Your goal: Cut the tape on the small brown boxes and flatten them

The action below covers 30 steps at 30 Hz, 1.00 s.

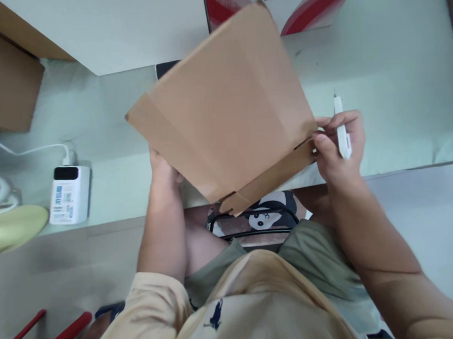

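A flat brown cardboard box [226, 103] is held tilted above the table's front edge, a narrow flap along its near side standing open. My left hand [163, 167] grips its left side from below, and the box hides most of those fingers. At the right corner, my right hand [342, 143] pinches the box between thumb and fingertips. Tucked in that same hand is a white utility knife [342, 133], its thin tip pointing away from me. What is inside the box cannot be seen.
On the pale green tabletop [390, 105], a white power bank [70, 195] with a plugged-in cable lies left. A yellow-green round object [17, 228] sits beside it. Behind stand a white box [128, 28], a red-and-white carton [290, 7] and a brown carton [7, 80].
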{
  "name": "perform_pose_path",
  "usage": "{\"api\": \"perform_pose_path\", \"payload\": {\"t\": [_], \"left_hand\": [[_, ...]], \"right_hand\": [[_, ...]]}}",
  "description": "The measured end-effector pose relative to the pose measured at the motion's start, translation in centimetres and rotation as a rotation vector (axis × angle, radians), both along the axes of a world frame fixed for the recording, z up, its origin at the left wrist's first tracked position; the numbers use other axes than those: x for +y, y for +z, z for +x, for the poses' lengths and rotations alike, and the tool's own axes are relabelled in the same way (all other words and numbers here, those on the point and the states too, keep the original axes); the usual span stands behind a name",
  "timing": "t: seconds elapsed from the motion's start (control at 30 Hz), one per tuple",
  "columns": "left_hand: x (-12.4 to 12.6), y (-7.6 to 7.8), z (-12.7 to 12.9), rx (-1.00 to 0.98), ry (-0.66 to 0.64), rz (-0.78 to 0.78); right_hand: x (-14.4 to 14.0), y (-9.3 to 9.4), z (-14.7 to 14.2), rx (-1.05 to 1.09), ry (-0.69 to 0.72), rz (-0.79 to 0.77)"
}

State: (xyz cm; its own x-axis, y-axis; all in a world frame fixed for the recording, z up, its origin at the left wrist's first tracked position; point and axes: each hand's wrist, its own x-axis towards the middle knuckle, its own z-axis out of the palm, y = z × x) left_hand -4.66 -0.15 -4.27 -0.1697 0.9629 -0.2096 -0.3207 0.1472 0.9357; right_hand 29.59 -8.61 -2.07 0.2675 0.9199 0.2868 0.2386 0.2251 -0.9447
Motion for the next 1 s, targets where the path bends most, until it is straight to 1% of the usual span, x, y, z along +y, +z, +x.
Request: {"api": "perform_pose_path", "payload": {"t": [0.07, 0.13, 0.23, 0.33, 0.4, 0.47, 0.53, 0.63, 0.73, 0.8, 0.93, 1.0], "left_hand": [[-0.3, 0.9, 0.7, -0.059, -0.002, 0.023], [-0.4, 1.4, 1.1, -0.080, -0.054, 0.041], [-0.2, 1.5, 1.3, -0.057, -0.092, 0.035], [0.1, 1.7, 1.3, -0.045, -0.097, 0.005], [0.2, 2.1, 1.4, -0.050, -0.098, -0.001], [0.1, 2.6, 1.7, -0.088, -0.090, 0.038], [-0.1, 3.0, 2.0, -0.134, -0.111, 0.074], [-0.2, 2.7, 2.2, -0.104, -0.111, 0.066], [-0.2, 2.0, 2.3, -0.037, -0.037, 0.063], [-0.2, 1.8, 2.3, -0.039, -0.011, 0.070], [-0.1, 2.2, 2.1, -0.090, -0.014, 0.043], [0.0, 2.3, 1.9, -0.120, -0.025, 0.026]], "right_hand": [[0.2, 0.0, 0.3, 0.004, -0.010, -0.004], [0.4, 0.1, 0.6, 0.005, -0.037, 0.029], [0.7, 0.0, 1.1, 0.027, -0.034, 0.036], [0.9, -0.4, 1.3, 0.058, -0.001, -0.035], [0.9, -0.8, 1.3, 0.045, -0.010, -0.075], [1.0, -1.1, 1.1, 0.013, -0.023, -0.097], [1.0, -1.2, 0.9, -0.021, -0.034, -0.099], [0.9, -1.1, 0.7, -0.041, -0.053, -0.088], [0.8, -0.8, 0.5, 0.033, -0.061, -0.075], [0.9, -0.5, 0.4, 0.116, -0.065, -0.083], [1.2, 0.0, 0.2, 0.260, -0.113, -0.074], [1.4, 0.1, 0.0, 0.333, -0.114, -0.056]]}}
